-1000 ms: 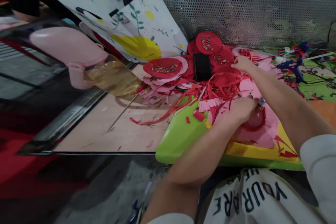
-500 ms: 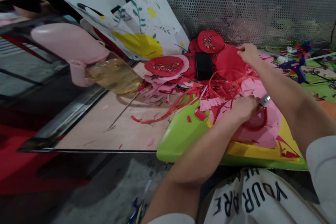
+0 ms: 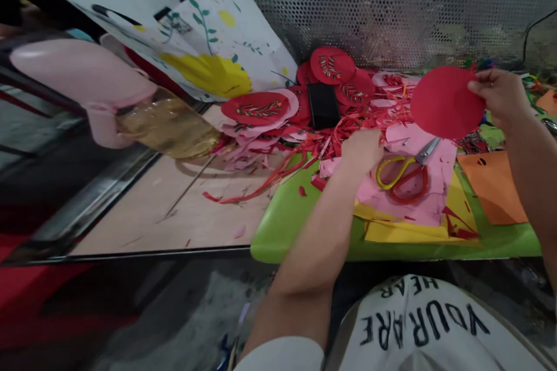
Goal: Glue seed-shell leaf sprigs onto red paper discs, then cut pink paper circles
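Red paper circle (image 3: 446,103) and right hand (image 3: 502,95) have swung rightward since the earlier frame in the head view, from beyond and left of the scissors (image 3: 420,160) to beyond and right of them, while the left hand (image 3: 361,151) has come off the scissors to their left. Now the right thumb and fingers pinch the circle's right edge, its plain face showing. The left hand rests by the red strips (image 3: 348,126), left of the scissors; its fingertips are hidden, so I cannot tell whether they grip anything. The scissors lie free on pink paper (image 3: 438,182), with orange paper (image 3: 496,197) to their right and decorated red circles (image 3: 333,65) beyond them to the left. The step in hand looks like picking out one circle; the next move seems to call for a light edge hold, lest the paper bend.
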`<state>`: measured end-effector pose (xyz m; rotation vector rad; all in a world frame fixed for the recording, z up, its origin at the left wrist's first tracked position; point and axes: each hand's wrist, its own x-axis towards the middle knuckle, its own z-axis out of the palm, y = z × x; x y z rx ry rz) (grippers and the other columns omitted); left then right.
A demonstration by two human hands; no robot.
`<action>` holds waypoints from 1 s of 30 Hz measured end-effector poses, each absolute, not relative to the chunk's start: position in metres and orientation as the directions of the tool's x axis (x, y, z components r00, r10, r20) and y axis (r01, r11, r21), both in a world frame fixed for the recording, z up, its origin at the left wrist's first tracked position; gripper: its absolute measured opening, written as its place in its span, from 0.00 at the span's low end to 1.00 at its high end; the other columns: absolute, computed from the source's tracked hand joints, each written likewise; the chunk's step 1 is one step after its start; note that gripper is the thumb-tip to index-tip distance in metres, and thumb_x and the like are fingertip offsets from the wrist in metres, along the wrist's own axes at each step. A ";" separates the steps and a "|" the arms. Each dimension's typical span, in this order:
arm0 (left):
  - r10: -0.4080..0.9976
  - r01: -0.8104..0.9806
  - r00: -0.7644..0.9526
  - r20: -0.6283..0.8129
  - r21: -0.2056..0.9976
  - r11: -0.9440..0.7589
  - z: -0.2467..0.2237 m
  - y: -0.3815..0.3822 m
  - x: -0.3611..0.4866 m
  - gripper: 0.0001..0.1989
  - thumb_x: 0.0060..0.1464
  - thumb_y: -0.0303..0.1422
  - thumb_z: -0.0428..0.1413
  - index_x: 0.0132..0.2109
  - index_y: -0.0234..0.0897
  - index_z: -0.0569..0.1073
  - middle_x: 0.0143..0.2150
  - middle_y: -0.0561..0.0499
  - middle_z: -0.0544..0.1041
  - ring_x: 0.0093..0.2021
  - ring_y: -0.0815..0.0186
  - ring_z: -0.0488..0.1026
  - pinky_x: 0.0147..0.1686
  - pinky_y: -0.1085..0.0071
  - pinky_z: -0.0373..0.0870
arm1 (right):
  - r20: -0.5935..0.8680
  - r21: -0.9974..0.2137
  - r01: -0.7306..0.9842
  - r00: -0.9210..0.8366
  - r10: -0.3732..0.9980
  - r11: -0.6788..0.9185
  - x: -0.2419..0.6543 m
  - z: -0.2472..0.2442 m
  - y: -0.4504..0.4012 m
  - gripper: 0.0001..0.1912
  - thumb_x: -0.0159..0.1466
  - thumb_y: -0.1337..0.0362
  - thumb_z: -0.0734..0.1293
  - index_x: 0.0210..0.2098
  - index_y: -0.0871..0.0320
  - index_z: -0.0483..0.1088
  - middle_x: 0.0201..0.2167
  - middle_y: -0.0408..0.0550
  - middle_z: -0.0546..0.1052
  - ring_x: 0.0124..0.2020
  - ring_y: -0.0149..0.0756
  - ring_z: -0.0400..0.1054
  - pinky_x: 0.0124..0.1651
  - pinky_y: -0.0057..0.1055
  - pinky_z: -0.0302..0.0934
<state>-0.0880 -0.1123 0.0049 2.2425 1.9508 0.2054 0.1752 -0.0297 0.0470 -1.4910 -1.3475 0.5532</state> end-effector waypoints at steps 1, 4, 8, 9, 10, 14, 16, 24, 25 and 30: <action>0.997 0.976 0.083 -0.002 0.204 -0.081 0.006 -0.110 -0.096 0.18 0.58 0.30 0.47 0.52 0.35 0.74 0.51 0.38 0.78 0.52 0.49 0.74 0.48 0.54 0.72 | 0.197 -0.912 0.403 0.254 0.947 0.081 0.182 0.041 -0.038 0.07 0.57 0.77 0.68 0.33 0.61 0.73 0.24 0.42 0.73 0.23 0.22 0.64 0.36 0.28 0.62; 0.999 0.982 -0.040 0.002 0.183 0.039 0.002 -0.102 -0.116 0.19 0.58 0.32 0.50 0.55 0.35 0.73 0.52 0.38 0.77 0.55 0.47 0.72 0.50 0.54 0.71 | 0.003 -0.934 0.354 0.144 0.990 -0.049 0.194 0.022 -0.055 0.09 0.55 0.78 0.69 0.31 0.59 0.73 0.23 0.42 0.73 0.24 0.25 0.65 0.35 0.27 0.62; 0.999 0.982 -0.043 -0.019 0.181 0.046 -0.009 -0.094 -0.127 0.20 0.57 0.35 0.52 0.55 0.35 0.73 0.53 0.41 0.77 0.56 0.50 0.71 0.53 0.58 0.69 | -0.144 -0.885 0.448 0.001 0.990 -0.129 0.202 -0.004 -0.058 0.08 0.55 0.72 0.70 0.35 0.58 0.74 0.27 0.44 0.75 0.26 0.28 0.67 0.34 0.28 0.63; 0.999 0.983 -0.026 -0.019 0.179 0.029 -0.011 -0.093 -0.126 0.20 0.58 0.36 0.52 0.55 0.35 0.73 0.54 0.41 0.77 0.56 0.50 0.71 0.54 0.59 0.69 | -0.141 -0.854 0.510 -0.036 0.989 -0.103 0.202 -0.008 -0.056 0.09 0.55 0.71 0.70 0.37 0.59 0.74 0.29 0.45 0.76 0.28 0.29 0.68 0.35 0.29 0.63; 1.000 0.985 -0.012 -0.019 0.172 0.015 -0.012 -0.093 -0.125 0.21 0.58 0.36 0.52 0.56 0.35 0.72 0.54 0.41 0.76 0.56 0.51 0.71 0.55 0.59 0.68 | -0.115 -0.806 0.590 -0.069 0.991 -0.053 0.201 -0.010 -0.054 0.10 0.56 0.69 0.70 0.39 0.60 0.74 0.31 0.47 0.77 0.29 0.31 0.69 0.36 0.30 0.63; 0.999 0.990 0.031 0.019 0.140 -0.033 -0.017 -0.092 -0.117 0.21 0.59 0.36 0.50 0.56 0.33 0.72 0.54 0.39 0.76 0.56 0.53 0.70 0.57 0.60 0.65 | 0.123 -0.482 0.846 -0.192 0.974 0.228 0.180 0.003 -0.042 0.17 0.59 0.69 0.68 0.47 0.65 0.74 0.45 0.60 0.78 0.41 0.39 0.71 0.49 0.36 0.62; 0.997 0.988 0.056 0.055 0.142 -0.064 -0.018 -0.093 -0.113 0.21 0.59 0.35 0.49 0.56 0.31 0.72 0.55 0.39 0.75 0.58 0.53 0.69 0.59 0.60 0.63 | 0.145 -0.382 0.865 -0.291 0.946 0.324 0.157 0.015 -0.032 0.16 0.61 0.70 0.66 0.48 0.65 0.74 0.47 0.61 0.77 0.43 0.39 0.71 0.50 0.36 0.62; 1.000 0.991 -0.028 -0.012 0.133 0.029 -0.015 -0.097 -0.114 0.25 0.59 0.35 0.46 0.63 0.36 0.65 0.63 0.40 0.69 0.62 0.50 0.64 0.60 0.52 0.60 | 0.001 -0.138 0.884 -0.450 0.893 0.446 0.051 0.003 0.036 0.19 0.65 0.70 0.60 0.52 0.60 0.74 0.53 0.54 0.76 0.54 0.42 0.69 0.54 0.35 0.60; 0.998 0.993 -0.023 -0.052 0.118 0.029 -0.014 -0.097 -0.116 0.24 0.59 0.35 0.46 0.61 0.35 0.66 0.60 0.39 0.71 0.61 0.49 0.65 0.59 0.51 0.60 | -0.005 -0.132 0.878 -0.466 0.885 0.461 0.042 -0.001 0.041 0.19 0.64 0.70 0.60 0.51 0.60 0.74 0.52 0.54 0.76 0.53 0.42 0.69 0.53 0.34 0.60; 0.998 0.994 -0.039 -0.057 0.102 0.044 -0.012 -0.097 -0.121 0.23 0.59 0.32 0.46 0.59 0.32 0.69 0.58 0.35 0.73 0.60 0.47 0.67 0.58 0.48 0.61 | -0.092 -0.114 0.756 -0.654 0.751 0.645 0.014 -0.012 0.046 0.16 0.61 0.66 0.66 0.47 0.57 0.77 0.46 0.50 0.79 0.49 0.38 0.71 0.49 0.30 0.61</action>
